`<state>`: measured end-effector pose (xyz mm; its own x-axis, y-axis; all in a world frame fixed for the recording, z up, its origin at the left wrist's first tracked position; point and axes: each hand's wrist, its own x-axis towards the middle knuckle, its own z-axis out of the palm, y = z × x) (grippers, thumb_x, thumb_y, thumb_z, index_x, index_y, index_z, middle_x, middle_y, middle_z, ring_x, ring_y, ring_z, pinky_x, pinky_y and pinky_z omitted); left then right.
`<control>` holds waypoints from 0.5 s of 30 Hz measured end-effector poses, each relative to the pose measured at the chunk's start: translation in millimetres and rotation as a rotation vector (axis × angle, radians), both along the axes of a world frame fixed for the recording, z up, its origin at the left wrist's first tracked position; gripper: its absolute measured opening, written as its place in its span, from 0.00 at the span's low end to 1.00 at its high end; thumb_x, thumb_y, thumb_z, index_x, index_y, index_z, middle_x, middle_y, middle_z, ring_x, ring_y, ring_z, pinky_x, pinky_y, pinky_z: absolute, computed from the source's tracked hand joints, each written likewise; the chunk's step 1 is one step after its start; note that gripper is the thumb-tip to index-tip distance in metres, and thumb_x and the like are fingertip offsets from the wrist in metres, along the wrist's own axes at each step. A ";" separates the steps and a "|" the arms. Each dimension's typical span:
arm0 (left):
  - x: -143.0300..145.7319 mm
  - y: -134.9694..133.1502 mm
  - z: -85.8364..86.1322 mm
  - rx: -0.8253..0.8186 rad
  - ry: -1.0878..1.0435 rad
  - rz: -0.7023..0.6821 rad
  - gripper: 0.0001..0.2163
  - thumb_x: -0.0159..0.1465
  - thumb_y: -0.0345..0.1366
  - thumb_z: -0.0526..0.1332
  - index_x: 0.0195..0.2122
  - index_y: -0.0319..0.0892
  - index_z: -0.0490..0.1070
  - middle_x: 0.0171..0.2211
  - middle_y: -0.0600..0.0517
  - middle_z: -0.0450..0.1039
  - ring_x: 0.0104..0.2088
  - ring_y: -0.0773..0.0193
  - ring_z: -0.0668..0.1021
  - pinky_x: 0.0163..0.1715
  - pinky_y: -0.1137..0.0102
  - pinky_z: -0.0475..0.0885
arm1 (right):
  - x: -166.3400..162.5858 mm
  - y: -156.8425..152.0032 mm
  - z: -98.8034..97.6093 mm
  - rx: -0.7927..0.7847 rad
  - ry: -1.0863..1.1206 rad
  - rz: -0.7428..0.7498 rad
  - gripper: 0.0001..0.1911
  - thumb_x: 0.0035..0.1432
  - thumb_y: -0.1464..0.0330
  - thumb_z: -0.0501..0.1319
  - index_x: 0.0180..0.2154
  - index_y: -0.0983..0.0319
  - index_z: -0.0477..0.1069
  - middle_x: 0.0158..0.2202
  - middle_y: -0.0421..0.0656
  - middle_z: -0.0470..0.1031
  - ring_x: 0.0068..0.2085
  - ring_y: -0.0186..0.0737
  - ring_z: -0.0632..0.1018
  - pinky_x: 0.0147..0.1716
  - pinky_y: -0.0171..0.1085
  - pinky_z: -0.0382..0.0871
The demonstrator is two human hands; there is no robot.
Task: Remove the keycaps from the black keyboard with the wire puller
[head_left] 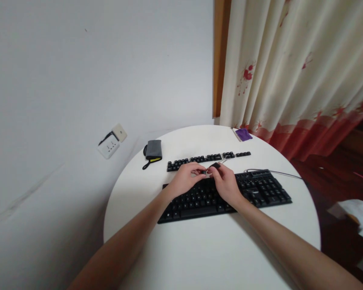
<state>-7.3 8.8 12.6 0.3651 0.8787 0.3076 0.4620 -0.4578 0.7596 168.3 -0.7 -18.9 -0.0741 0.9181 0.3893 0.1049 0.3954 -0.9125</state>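
Note:
A black keyboard (196, 201) lies across the table, with part of its upper left hidden by my hands. Over its upper edge my left hand (186, 177) is closed, thumb and fingers pinching a small dark keycap (203, 172). Close against it, my right hand (225, 181) is also closed, holding a black-handled tool (215, 165) with thin pale wires, which looks like a keycap puller. The fingertips of both hands meet around the keycap. Behind them, loose black keycaps (187, 161) stand in rows on the table.
The round white table (133, 209) stands against the wall. A grey pouch (154, 150) with a black loop lies at the left back, and a purple cloth (243, 134) at the far right edge. The keyboard's cable (286, 174) runs off to the right. A wall socket (109, 146) is at left.

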 end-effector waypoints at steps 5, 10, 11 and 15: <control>3.3 -5.3 -10.5 0.169 0.079 0.054 0.09 0.62 0.31 0.66 0.44 0.44 0.76 0.41 0.50 0.79 0.39 0.61 0.80 0.44 0.66 0.76 | -2.1 2.1 -5.2 -0.048 0.036 0.013 0.14 0.66 0.57 0.55 0.36 0.60 0.71 0.35 0.46 0.78 0.35 0.44 0.78 0.39 0.41 0.75; 2.5 -8.7 -13.0 0.320 0.222 0.048 0.09 0.65 0.29 0.63 0.46 0.44 0.72 0.43 0.50 0.77 0.45 0.59 0.78 0.49 0.62 0.75 | -1.4 2.2 -6.7 -0.102 0.088 0.066 0.15 0.65 0.55 0.57 0.35 0.60 0.71 0.35 0.46 0.78 0.34 0.44 0.78 0.37 0.41 0.77; 2.5 -8.7 -12.7 0.350 0.245 0.043 0.09 0.65 0.29 0.63 0.46 0.44 0.71 0.43 0.50 0.77 0.45 0.59 0.78 0.49 0.61 0.75 | -0.7 2.4 -6.8 -0.115 0.098 0.072 0.15 0.64 0.55 0.58 0.35 0.61 0.71 0.34 0.45 0.78 0.34 0.44 0.79 0.36 0.41 0.77; 3.9 -8.1 -12.3 0.452 0.319 -0.021 0.05 0.67 0.29 0.61 0.43 0.42 0.71 0.41 0.50 0.76 0.45 0.58 0.77 0.50 0.60 0.74 | 3.6 4.5 -6.3 -0.141 0.097 0.064 0.15 0.64 0.55 0.59 0.35 0.61 0.71 0.34 0.46 0.79 0.34 0.44 0.79 0.36 0.41 0.77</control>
<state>-3.4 0.6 0.3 0.5177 0.6767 0.5236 0.6245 -0.7172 0.3094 171.9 3.8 -25.2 -0.1029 0.9587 0.2652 -0.0072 0.2659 -0.9640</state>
